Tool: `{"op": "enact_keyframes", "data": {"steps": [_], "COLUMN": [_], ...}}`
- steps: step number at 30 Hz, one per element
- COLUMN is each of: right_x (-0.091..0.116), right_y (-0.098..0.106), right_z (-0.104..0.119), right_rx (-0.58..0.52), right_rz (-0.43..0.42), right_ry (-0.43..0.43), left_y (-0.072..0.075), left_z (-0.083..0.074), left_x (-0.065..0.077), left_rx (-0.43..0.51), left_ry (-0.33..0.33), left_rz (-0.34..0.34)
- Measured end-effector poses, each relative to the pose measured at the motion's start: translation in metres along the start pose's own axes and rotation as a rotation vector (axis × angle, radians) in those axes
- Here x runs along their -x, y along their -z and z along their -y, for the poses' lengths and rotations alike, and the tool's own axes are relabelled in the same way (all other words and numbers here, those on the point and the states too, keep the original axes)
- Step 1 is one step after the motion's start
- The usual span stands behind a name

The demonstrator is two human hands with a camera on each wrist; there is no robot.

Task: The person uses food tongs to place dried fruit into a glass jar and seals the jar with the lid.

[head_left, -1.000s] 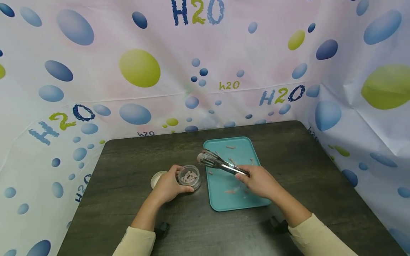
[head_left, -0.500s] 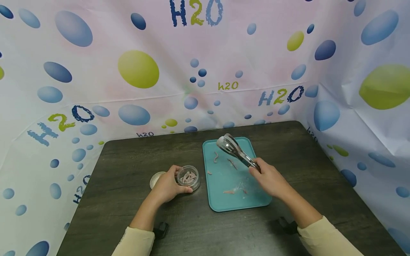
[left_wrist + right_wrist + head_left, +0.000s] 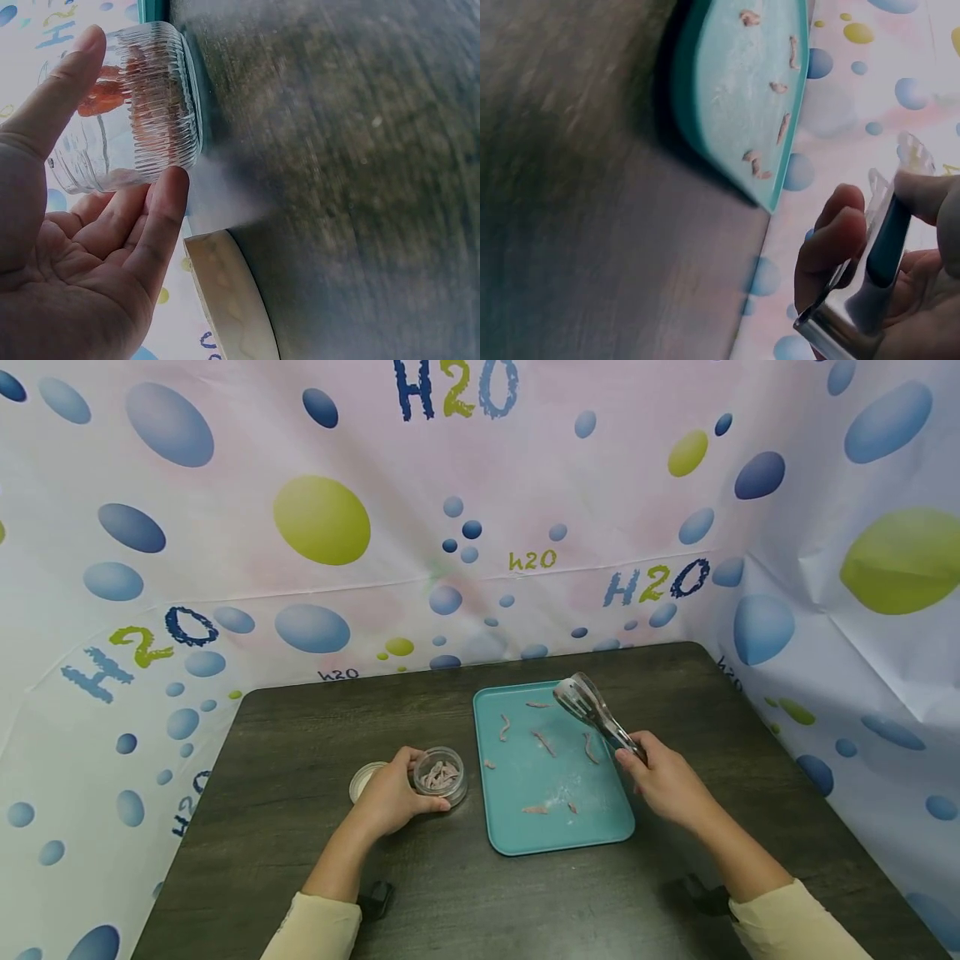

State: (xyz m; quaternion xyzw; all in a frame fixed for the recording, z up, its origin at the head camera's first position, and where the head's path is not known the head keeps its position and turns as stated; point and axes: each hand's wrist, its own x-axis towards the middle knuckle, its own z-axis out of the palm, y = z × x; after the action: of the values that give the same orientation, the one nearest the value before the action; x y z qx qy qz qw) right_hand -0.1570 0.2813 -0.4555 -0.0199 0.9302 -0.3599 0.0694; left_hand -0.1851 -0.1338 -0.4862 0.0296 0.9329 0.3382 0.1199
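My left hand [image 3: 396,795] holds a small clear jar [image 3: 440,776] by its side, thumb and fingers around the glass. The jar stands on the table with several pinkish-brown strips inside; the left wrist view shows its ribbed wall [image 3: 159,97]. My right hand [image 3: 666,781] grips metal tongs [image 3: 600,717], their heads over the far right corner of the turquoise tray [image 3: 517,835]. Between the tong heads I see no strip. Several thin meat-like strips [image 3: 543,743] lie scattered on the tray, along with whitish smears. In the right wrist view the tongs [image 3: 866,300] sit between thumb and fingers.
A round pale lid [image 3: 365,779] lies on the dark wooden table [image 3: 300,735] left of the jar, partly behind my left hand. A printed curtain [image 3: 405,527] hangs along the table's back and sides.
The right hand has moved the tongs from near the jar rightward across the tray to its far right corner. The left hand keeps holding the jar in place.
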Motion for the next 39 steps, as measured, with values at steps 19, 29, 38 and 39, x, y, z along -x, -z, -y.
{"op": "enact_keyframes", "data": {"steps": [19,29,38,39], "right_x": [0.028,0.036,0.037,0.037], "right_y": [-0.01,-0.013,-0.015,-0.015], "right_z": [-0.03,-0.021,-0.022,-0.023], "right_rx": [0.101,0.311,0.374,0.379], "right_rz": [0.113,0.095,0.044,0.041], "right_ry": [-0.121,-0.124,-0.099,-0.1], "left_y": [-0.001,-0.002,-0.003,-0.003], "left_z": [0.001,0.003,0.005,0.005], "left_x": [0.002,0.0,-0.002,-0.002], "left_rx": [-0.005,0.013,0.01,0.01], "left_ry": [-0.006,-0.007,-0.011,-0.011], "left_rz": [-0.004,-0.009,-0.004,-0.003]}}
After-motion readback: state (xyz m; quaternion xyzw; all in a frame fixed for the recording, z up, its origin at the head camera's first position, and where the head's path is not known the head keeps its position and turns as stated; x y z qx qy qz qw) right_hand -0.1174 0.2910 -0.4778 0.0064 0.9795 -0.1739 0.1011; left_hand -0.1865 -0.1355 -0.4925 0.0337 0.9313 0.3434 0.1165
